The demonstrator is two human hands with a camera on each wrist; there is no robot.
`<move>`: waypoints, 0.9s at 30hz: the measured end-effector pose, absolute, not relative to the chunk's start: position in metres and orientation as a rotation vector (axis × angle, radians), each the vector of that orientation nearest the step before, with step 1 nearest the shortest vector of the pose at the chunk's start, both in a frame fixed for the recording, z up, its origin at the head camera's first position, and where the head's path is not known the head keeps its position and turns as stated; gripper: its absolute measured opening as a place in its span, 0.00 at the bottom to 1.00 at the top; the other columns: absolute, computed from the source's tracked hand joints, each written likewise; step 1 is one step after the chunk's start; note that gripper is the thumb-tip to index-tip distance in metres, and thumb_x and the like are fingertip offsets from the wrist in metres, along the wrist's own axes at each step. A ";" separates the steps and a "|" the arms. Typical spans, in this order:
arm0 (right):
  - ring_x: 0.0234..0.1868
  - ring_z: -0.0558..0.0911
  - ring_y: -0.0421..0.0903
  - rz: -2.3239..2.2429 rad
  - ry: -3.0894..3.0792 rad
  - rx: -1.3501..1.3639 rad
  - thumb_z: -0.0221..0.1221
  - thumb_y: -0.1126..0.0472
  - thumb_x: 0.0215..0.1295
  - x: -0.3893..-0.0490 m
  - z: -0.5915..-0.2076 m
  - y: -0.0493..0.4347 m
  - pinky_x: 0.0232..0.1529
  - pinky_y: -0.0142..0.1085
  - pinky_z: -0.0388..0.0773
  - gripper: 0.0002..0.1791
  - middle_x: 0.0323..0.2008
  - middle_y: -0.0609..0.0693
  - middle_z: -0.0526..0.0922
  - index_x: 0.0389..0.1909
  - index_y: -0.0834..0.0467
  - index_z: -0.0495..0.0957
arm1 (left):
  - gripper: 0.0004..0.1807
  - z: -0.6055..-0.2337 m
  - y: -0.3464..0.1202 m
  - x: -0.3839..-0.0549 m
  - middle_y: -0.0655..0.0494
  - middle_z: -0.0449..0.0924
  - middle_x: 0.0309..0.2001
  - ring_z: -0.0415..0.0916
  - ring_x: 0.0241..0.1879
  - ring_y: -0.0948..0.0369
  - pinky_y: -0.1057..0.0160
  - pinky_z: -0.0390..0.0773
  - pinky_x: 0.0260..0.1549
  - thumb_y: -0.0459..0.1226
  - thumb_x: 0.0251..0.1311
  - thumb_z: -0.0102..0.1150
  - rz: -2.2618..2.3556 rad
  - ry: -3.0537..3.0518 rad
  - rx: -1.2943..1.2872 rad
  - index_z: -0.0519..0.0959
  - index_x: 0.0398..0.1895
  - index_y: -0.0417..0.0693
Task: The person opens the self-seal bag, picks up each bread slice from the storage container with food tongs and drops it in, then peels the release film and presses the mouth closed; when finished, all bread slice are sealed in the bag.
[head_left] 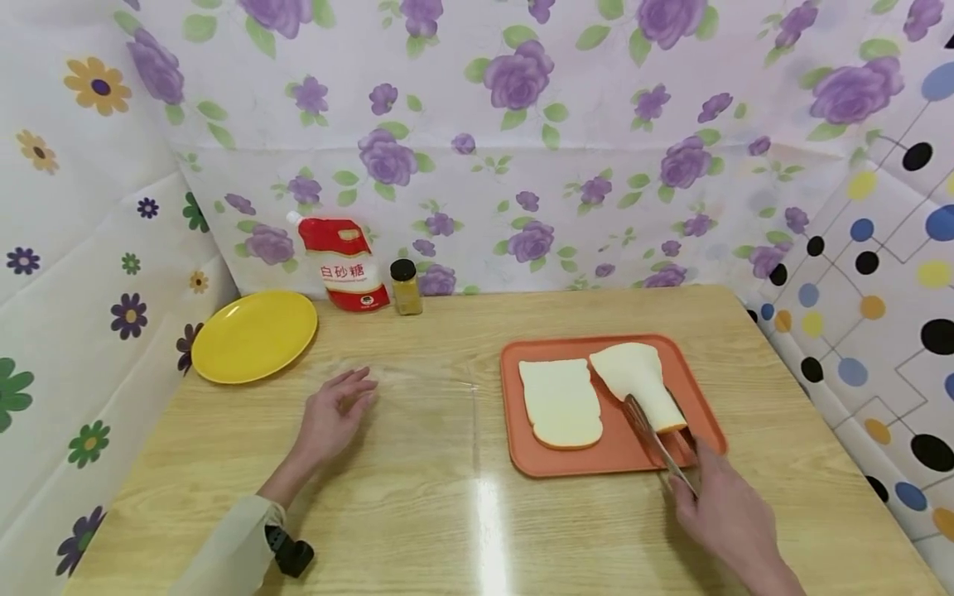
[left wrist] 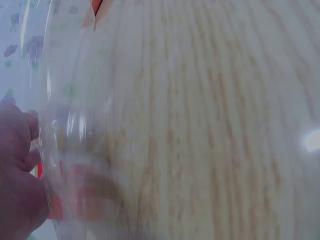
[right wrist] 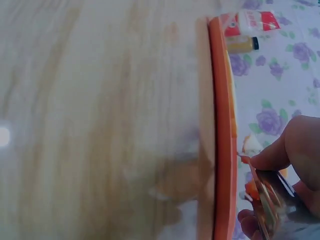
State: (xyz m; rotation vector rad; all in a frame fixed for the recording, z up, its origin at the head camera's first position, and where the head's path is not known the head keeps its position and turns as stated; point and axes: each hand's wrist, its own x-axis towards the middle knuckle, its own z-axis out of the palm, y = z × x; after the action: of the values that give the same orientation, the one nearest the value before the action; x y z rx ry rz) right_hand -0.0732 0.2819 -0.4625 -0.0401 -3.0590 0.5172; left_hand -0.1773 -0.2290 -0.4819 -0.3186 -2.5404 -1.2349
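My right hand [head_left: 734, 509] grips metal tongs [head_left: 663, 447], whose arms straddle a slice of white bread [head_left: 633, 372]. This slice is squeezed narrow at its near end and flares at its far end, over the right side of an orange tray [head_left: 537, 463]. A second slice of bread [head_left: 561, 404] lies flat on the tray's left side. Loosely bent, the fingers of my left hand [head_left: 331, 418] are at the left edge of a clear plastic sheet [head_left: 425, 418] on the table, with nothing held in them. In the right wrist view, thumb and fingers hold the tongs' handle [right wrist: 270, 200].
A yellow plate [head_left: 253, 338] sits at the back left. Beside it, along the wall, stand a red and white sugar pouch [head_left: 346, 265] and a small black-capped jar [head_left: 406, 288]. Patterned cloth [head_left: 477, 207] encloses the wooden table [head_left: 402, 530] at the back and sides.
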 end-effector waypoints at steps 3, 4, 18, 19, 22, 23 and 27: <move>0.27 0.78 0.50 0.476 -2.951 0.077 0.65 0.55 0.65 -0.074 -0.460 0.283 0.16 0.44 0.71 0.34 0.41 0.60 0.81 0.66 0.68 0.66 | 0.09 -0.481 -0.229 -0.178 0.38 0.78 0.59 0.69 0.64 0.38 0.36 0.67 0.61 0.25 0.62 0.64 -1.238 -2.531 -0.327 0.85 0.45 0.33; 0.26 0.78 0.49 0.463 -2.913 0.122 0.66 0.56 0.64 -0.075 -0.458 0.282 0.16 0.43 0.70 0.33 0.39 0.58 0.81 0.66 0.66 0.68 | 0.09 -0.481 -0.229 -0.178 0.38 0.78 0.59 0.69 0.64 0.38 0.37 0.67 0.61 0.25 0.62 0.64 -1.241 -2.529 -0.326 0.85 0.45 0.33; 0.25 0.75 0.39 0.334 -2.628 0.833 0.73 0.60 0.54 -0.104 -0.432 0.240 0.21 0.32 0.69 0.30 0.36 0.47 0.83 0.60 0.57 0.79 | 0.10 -0.483 -0.230 -0.177 0.38 0.78 0.59 0.68 0.64 0.38 0.36 0.68 0.60 0.24 0.61 0.65 -1.254 -2.516 -0.346 0.85 0.46 0.34; 0.24 0.73 0.38 0.334 -2.629 0.855 0.72 0.60 0.55 -0.107 -0.430 0.237 0.21 0.30 0.67 0.29 0.35 0.45 0.83 0.60 0.57 0.80 | 0.10 -0.483 -0.230 -0.177 0.38 0.78 0.59 0.68 0.64 0.38 0.36 0.67 0.60 0.24 0.61 0.65 -1.258 -2.515 -0.345 0.85 0.46 0.34; 0.25 0.76 0.38 0.331 -2.640 0.912 0.71 0.60 0.57 -0.112 -0.425 0.226 0.20 0.29 0.65 0.27 0.37 0.45 0.83 0.60 0.57 0.80 | 0.11 -0.483 -0.229 -0.177 0.38 0.78 0.59 0.67 0.65 0.37 0.36 0.67 0.61 0.24 0.61 0.64 -1.262 -2.516 -0.347 0.85 0.46 0.34; 0.25 0.76 0.39 0.330 -2.649 0.927 0.70 0.60 0.57 -0.114 -0.423 0.223 0.19 0.29 0.65 0.27 0.37 0.45 0.83 0.60 0.57 0.80 | 0.11 -0.482 -0.229 -0.177 0.38 0.77 0.60 0.67 0.65 0.37 0.36 0.67 0.61 0.24 0.61 0.64 -1.265 -2.516 -0.347 0.85 0.46 0.34; 0.24 0.75 0.38 0.310 -2.662 0.998 0.69 0.61 0.58 -0.121 -0.417 0.214 0.18 0.29 0.64 0.26 0.32 0.43 0.80 0.59 0.55 0.80 | 0.11 -0.482 -0.229 -0.177 0.38 0.77 0.60 0.67 0.65 0.37 0.36 0.67 0.61 0.24 0.61 0.64 -1.267 -2.513 -0.350 0.85 0.47 0.34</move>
State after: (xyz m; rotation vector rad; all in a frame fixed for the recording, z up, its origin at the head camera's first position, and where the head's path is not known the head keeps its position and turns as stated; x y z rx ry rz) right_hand -0.1211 0.2136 -0.4174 0.9984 -2.6624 0.3100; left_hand -0.1769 -0.2288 -0.4819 -0.3505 -2.5130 -1.2670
